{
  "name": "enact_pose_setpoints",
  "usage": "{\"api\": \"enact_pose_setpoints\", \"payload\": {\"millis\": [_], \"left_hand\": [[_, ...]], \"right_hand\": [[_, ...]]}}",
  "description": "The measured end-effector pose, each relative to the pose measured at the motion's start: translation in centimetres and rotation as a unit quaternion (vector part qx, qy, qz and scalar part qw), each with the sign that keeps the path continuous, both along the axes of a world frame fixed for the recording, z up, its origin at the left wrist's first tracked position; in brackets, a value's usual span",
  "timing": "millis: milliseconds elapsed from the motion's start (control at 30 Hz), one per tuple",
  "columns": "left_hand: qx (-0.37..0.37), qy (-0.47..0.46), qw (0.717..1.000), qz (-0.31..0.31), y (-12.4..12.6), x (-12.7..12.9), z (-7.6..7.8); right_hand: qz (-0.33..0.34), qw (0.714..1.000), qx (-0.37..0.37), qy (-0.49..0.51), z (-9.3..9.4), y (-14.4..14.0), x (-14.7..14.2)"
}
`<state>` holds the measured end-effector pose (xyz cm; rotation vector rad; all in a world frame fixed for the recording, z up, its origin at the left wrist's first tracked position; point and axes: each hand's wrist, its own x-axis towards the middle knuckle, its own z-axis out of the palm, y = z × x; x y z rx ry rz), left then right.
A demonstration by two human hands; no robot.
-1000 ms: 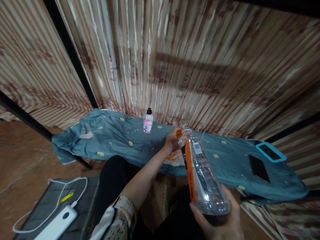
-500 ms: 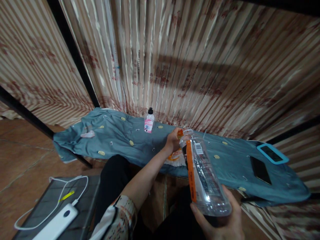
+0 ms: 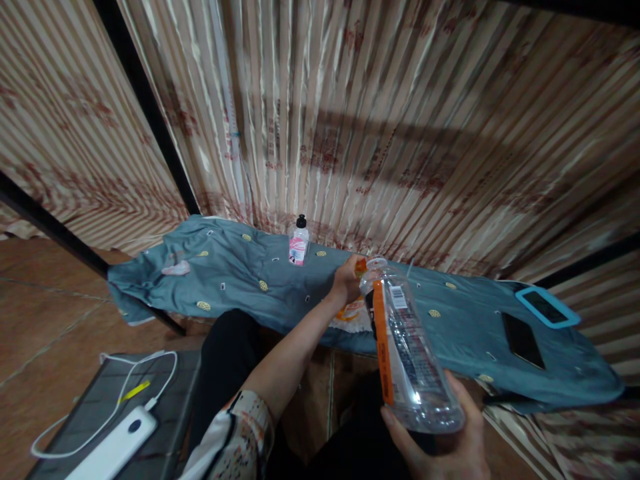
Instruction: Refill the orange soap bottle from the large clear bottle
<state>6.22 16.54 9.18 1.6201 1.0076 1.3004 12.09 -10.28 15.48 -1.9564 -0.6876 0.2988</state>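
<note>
My right hand (image 3: 440,433) is wrapped round the base of a large clear plastic bottle (image 3: 417,353) with an orange and black label. The bottle is tilted, its uncapped mouth pointing away from me and its inside looking empty. At that mouth, my left hand (image 3: 346,280) is closed on a small orange piece (image 3: 361,267) that looks like the bottle's cap; the fingers partly hide it. Beneath the left wrist and the bottle lies an orange and white packet (image 3: 354,317), partly covered from view. A small clear bottle (image 3: 299,245) with a black top and pink label stands farther back.
A grey-green patterned cloth (image 3: 240,263) covers the long narrow table. A dark phone (image 3: 523,340) and a blue-framed tablet (image 3: 547,308) lie at its right end. Lower left, a white power bank (image 3: 117,443) with a cable rests on a dark surface. Black poles and a striped curtain surround the table.
Almost nothing differs. Both hands and the large bottle keep the same pose, with only a very slight shift of the whole view.
</note>
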Motion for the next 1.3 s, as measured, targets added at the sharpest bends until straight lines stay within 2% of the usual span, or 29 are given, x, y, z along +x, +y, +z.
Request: {"api": "enact_pose_setpoints", "payload": {"millis": [367,667,833,1300], "left_hand": [[-0.01,-0.032,0.999,-0.009,0.2,0.1,-0.2],[-0.005,-0.011,1.0,0.001,0.1,0.1,-0.1],[-0.004,-0.021,1.0,-0.007,0.2,0.2,-0.4],[-0.011,-0.012,1.0,-0.006,-0.1,-0.1,0.1]], "right_hand": [[-0.001,1.0,-0.01,-0.018,-0.2,0.0,0.2],[-0.015,0.999,-0.046,-0.001,0.8,0.0,-0.2],[-0.011,0.999,-0.046,0.001,0.7,0.1,-0.1],[0.003,0.999,-0.024,-0.026,0.0,-0.1,0.1]]}}
